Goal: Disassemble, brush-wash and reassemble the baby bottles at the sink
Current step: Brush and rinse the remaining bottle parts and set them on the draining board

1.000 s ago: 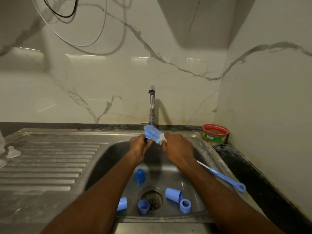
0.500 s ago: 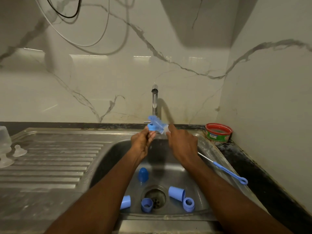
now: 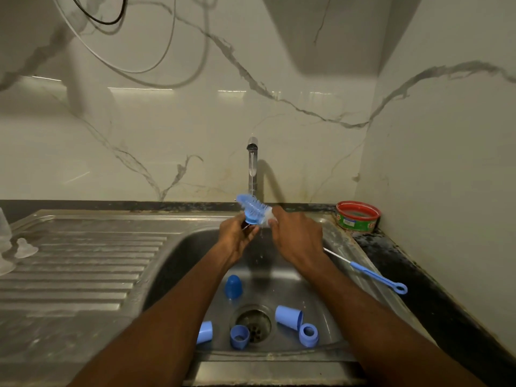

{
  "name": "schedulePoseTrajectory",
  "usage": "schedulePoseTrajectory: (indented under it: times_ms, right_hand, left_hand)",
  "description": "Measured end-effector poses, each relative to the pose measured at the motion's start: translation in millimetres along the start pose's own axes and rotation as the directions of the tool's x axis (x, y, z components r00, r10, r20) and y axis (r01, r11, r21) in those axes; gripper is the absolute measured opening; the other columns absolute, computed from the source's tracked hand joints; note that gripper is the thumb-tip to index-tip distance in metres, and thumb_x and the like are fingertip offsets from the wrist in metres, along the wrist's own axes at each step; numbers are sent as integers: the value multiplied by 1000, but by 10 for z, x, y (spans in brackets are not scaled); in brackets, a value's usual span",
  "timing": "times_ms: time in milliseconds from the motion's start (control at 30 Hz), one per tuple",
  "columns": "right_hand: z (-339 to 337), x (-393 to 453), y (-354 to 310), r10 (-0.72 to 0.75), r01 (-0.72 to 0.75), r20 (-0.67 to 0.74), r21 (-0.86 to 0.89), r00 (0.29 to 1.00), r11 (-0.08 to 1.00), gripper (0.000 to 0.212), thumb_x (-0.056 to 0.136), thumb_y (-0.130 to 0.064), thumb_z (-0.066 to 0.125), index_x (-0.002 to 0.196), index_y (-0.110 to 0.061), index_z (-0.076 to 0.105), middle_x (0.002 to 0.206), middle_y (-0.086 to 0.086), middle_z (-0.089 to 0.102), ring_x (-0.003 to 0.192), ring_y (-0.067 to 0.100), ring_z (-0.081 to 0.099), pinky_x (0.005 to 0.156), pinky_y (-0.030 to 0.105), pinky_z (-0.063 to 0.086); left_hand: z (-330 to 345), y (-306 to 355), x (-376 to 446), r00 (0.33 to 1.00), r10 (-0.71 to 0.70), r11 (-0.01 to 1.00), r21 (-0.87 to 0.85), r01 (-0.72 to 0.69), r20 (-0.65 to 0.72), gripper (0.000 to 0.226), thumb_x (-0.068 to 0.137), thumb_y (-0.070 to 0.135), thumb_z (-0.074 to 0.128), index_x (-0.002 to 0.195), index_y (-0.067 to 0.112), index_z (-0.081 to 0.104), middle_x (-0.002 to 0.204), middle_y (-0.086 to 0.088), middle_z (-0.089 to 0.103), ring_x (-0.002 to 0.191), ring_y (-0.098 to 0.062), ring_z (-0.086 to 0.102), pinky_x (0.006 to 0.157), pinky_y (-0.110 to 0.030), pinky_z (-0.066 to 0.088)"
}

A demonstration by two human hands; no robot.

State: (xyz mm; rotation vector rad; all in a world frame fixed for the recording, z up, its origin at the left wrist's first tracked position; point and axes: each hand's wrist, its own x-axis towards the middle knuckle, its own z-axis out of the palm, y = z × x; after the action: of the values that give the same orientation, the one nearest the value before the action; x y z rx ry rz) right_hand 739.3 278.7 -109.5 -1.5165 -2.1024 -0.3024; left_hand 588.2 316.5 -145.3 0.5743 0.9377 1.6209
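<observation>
Both hands are up at center frame under the tap point(image 3: 252, 163), water running. Left hand point(image 3: 237, 241) pinches the brush point(image 3: 252, 209) by its lower end, right hand point(image 3: 297, 237) has fingers curled round the other end. Blue bottle parts point(image 3: 289, 317) lie near the drain point(image 3: 252, 321), lower center. Thin brush point(image 3: 371, 273) lies on the sink point(image 3: 346, 247) rim, right.

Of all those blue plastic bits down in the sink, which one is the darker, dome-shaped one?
The dome cap standing alone behind the drain, nearest the hands. It is deeper blue and rounded on top; the other four pieces are paler open tubes and rings.
</observation>
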Motion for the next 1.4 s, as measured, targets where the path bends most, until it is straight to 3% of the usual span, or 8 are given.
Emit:
schedulePoseTrajectory:
  times_ms: [100,267,367,700,900,1133,1300,1400]
  right_hand:
    - [64,-27,-51,-24,22,40,47,999,999,28,100,-42,49,124,-31,57,111,5,70,97,28,67,71,35,43]
    - [2,79,-83,111,-110,65,-15,992,994,32,99,-34,56,129,-24,53,117,7,68,102,27,66,71,32,39]
    - [-9,48,15,170,-169,37,-27,985,985,28,99,-36,54,124,-24,58,115,6,68,103,27,66,71,32,37]
    - [12,-9,104,162,-142,171,-122,972,982,27,95,-34,60,119,-24,66,117,2,69,104,23,67,75,31,44]
    - [-26,-50,302,137,-85,255,-208,957,975,31,94,-42,58,117,-23,67,114,0,68,103,21,65,76,33,47]
    - [-16,-50,549,127,-97,198,-152,972,984,30,96,-46,54,116,-28,66,113,1,68,100,21,65,71,30,41]
    - [11,6,515,73,-65,75,-105,995,992,33,95,-53,50,115,-33,67,105,-3,71,94,21,67,71,32,49]
    - [-11,32,489,-29,38,89,-100,996,994,37,92,-58,52,117,-36,66,105,-3,71,95,21,67,77,34,51]
  left_hand:
    - [-102,-3,74,996,70,995,72,-65,-60,14,100,14,60,102,3,70,99,-16,77,93,-26,75,84,-35,61]
    - [-120,-72,-66,946,178,851,441,-286,270,19,103,20,56,110,8,69,108,-13,74,99,-26,72,85,-39,62]
    - [-119,-87,-28,924,295,787,486,-380,244,20,102,24,58,113,12,68,110,-9,73,100,-21,72,81,-32,62]
    - [-202,33,108,985,169,949,266,-168,19,13,105,22,51,109,14,62,109,-13,72,89,-22,76,72,-30,62]
    - [-153,-26,50,979,81,933,331,-141,188,27,105,32,50,122,11,54,111,-16,72,93,-28,75,74,-33,63]
    - [-371,-111,177,913,305,515,759,-399,272,55,82,32,83,126,14,56,113,-3,69,96,-14,71,83,-29,61]
    - [-477,-37,254,901,327,430,805,-409,284,53,75,25,89,123,15,66,111,2,73,94,-1,68,86,-20,58]
    - [-505,-4,240,862,339,263,841,-472,377,55,78,26,87,128,17,65,118,3,71,99,-4,65,80,-10,51]
